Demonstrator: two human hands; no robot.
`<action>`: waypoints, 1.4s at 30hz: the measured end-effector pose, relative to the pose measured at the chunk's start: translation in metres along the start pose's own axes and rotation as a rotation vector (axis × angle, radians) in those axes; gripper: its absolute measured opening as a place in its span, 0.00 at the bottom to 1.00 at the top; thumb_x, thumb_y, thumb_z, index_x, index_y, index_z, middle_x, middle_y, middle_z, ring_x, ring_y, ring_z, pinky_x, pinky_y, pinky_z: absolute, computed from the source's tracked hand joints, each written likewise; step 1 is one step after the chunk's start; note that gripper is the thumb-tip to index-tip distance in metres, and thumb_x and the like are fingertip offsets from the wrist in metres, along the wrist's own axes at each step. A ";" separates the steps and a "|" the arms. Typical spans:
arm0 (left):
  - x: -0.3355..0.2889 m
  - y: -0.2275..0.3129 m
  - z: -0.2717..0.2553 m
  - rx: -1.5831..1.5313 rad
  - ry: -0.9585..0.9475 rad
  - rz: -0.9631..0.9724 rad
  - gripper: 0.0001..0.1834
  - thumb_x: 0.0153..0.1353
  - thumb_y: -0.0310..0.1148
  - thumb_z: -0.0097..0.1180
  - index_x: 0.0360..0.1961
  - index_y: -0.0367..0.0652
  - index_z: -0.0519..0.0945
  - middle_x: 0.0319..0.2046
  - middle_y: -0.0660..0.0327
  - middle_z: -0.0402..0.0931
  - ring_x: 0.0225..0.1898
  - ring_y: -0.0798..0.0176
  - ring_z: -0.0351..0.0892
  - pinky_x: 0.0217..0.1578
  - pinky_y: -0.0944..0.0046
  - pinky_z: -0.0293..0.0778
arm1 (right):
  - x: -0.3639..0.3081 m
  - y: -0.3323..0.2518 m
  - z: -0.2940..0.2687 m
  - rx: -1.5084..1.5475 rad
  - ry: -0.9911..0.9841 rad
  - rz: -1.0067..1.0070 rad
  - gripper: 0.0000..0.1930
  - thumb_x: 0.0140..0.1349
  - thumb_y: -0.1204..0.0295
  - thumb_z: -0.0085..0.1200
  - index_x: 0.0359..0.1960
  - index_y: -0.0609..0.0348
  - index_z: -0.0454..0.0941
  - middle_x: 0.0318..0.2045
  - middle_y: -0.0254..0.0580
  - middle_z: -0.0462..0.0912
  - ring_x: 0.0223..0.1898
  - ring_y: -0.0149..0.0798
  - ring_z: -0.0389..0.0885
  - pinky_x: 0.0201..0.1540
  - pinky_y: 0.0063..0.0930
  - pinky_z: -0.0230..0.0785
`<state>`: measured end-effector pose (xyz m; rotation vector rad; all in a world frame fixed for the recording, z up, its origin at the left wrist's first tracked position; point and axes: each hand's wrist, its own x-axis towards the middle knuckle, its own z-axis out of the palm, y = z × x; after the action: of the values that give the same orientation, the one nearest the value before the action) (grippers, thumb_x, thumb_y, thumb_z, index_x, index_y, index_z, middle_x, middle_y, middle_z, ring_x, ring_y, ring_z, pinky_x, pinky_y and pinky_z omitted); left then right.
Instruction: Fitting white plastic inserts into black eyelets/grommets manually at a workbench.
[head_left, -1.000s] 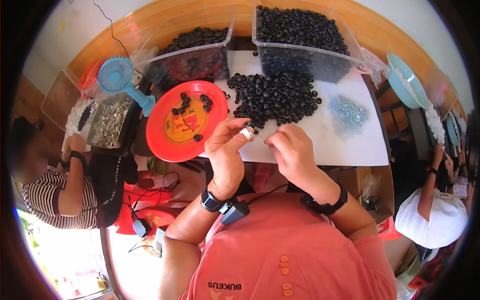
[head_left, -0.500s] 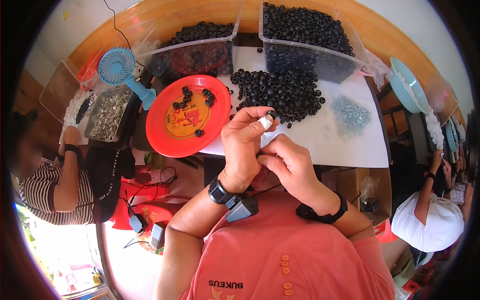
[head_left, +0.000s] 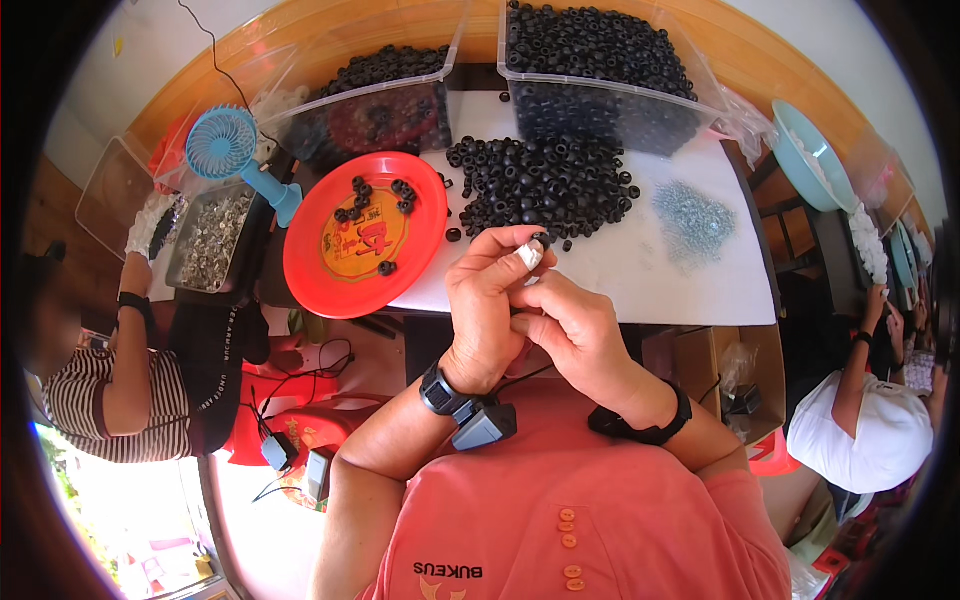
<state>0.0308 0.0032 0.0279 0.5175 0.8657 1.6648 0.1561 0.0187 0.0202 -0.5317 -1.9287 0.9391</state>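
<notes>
My left hand is closed in front of the table edge, a round black bead pinched at its fingertips. White tape wraps a digit beside that bead. My right hand meets it from the right, thumb and forefinger drawn together against the left palm; what they hold, if anything, is hidden. Just beyond the hands lies a heap of black beads. To the left, a red plate carries several small clusters of black beads.
Two clear bins of black beads stand at the back. Small clear beads lie on the white sheet at right. A blue fan and a tray of metal pieces sit left. Co-workers sit on both sides.
The view has shifted a little, moving the table items slightly left. My right forefinger has come up nearer the left fingertips. The black bead stays in my left hand.
</notes>
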 end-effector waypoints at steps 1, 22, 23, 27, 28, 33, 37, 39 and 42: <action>0.000 0.000 0.000 0.005 0.000 0.013 0.10 0.64 0.22 0.54 0.46 0.33 0.80 0.33 0.55 0.82 0.35 0.66 0.81 0.40 0.68 0.77 | 0.000 0.000 0.000 0.001 0.000 0.000 0.09 0.55 0.83 0.61 0.37 0.60 0.78 0.29 0.44 0.76 0.29 0.49 0.79 0.32 0.38 0.72; 0.000 -0.011 -0.012 0.007 -0.003 -0.014 0.09 0.65 0.25 0.57 0.45 0.34 0.79 0.35 0.52 0.82 0.34 0.63 0.82 0.38 0.66 0.78 | -0.002 0.007 0.000 -0.238 -0.045 -0.212 0.11 0.49 0.84 0.57 0.35 0.60 0.74 0.27 0.42 0.72 0.28 0.48 0.75 0.30 0.40 0.68; 0.000 -0.012 -0.013 0.008 -0.003 -0.014 0.09 0.65 0.25 0.57 0.45 0.34 0.79 0.35 0.52 0.82 0.34 0.63 0.82 0.38 0.66 0.78 | -0.002 0.008 -0.001 -0.252 -0.072 -0.208 0.10 0.49 0.83 0.58 0.33 0.59 0.73 0.27 0.42 0.72 0.28 0.48 0.75 0.29 0.40 0.68; -0.004 -0.013 -0.013 0.045 0.001 -0.043 0.10 0.65 0.26 0.58 0.46 0.34 0.79 0.34 0.52 0.82 0.34 0.62 0.82 0.38 0.66 0.78 | -0.003 0.007 -0.004 -0.330 -0.141 -0.200 0.10 0.50 0.80 0.59 0.29 0.58 0.69 0.25 0.43 0.71 0.26 0.49 0.75 0.28 0.42 0.67; -0.004 -0.013 -0.012 0.065 -0.009 -0.033 0.10 0.65 0.26 0.58 0.46 0.33 0.79 0.34 0.52 0.82 0.34 0.62 0.82 0.38 0.66 0.79 | -0.004 0.007 -0.005 -0.332 -0.139 -0.198 0.10 0.50 0.80 0.59 0.29 0.58 0.69 0.25 0.43 0.71 0.26 0.49 0.75 0.28 0.42 0.67; -0.005 -0.017 -0.018 0.051 -0.038 0.012 0.10 0.65 0.23 0.57 0.46 0.32 0.79 0.36 0.54 0.82 0.35 0.65 0.81 0.38 0.66 0.78 | 0.000 -0.007 -0.024 -0.332 0.005 -0.169 0.08 0.53 0.80 0.59 0.34 0.57 0.74 0.26 0.43 0.74 0.26 0.50 0.76 0.28 0.43 0.68; -0.008 -0.013 -0.015 0.143 -0.114 0.016 0.09 0.67 0.22 0.56 0.46 0.31 0.79 0.37 0.57 0.82 0.33 0.68 0.79 0.33 0.70 0.77 | 0.014 -0.002 -0.044 -0.126 0.062 0.100 0.04 0.64 0.80 0.57 0.37 0.63 0.74 0.28 0.42 0.82 0.28 0.34 0.83 0.33 0.24 0.72; -0.008 -0.012 -0.015 0.220 -0.135 0.004 0.10 0.67 0.20 0.53 0.48 0.29 0.78 0.39 0.53 0.81 0.37 0.63 0.81 0.30 0.67 0.78 | 0.019 0.001 -0.046 -0.054 0.059 0.146 0.04 0.64 0.81 0.56 0.37 0.64 0.74 0.28 0.42 0.82 0.29 0.32 0.82 0.33 0.25 0.73; -0.010 -0.010 -0.015 0.281 -0.129 -0.060 0.11 0.67 0.19 0.52 0.49 0.28 0.78 0.39 0.53 0.81 0.36 0.64 0.81 0.30 0.68 0.78 | 0.022 0.000 -0.047 0.053 0.042 0.207 0.03 0.65 0.81 0.55 0.37 0.65 0.73 0.28 0.40 0.82 0.30 0.29 0.82 0.34 0.24 0.73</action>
<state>0.0289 -0.0092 0.0119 0.7751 1.0154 1.4462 0.1855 0.0522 0.0460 -0.7242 -1.8306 1.0984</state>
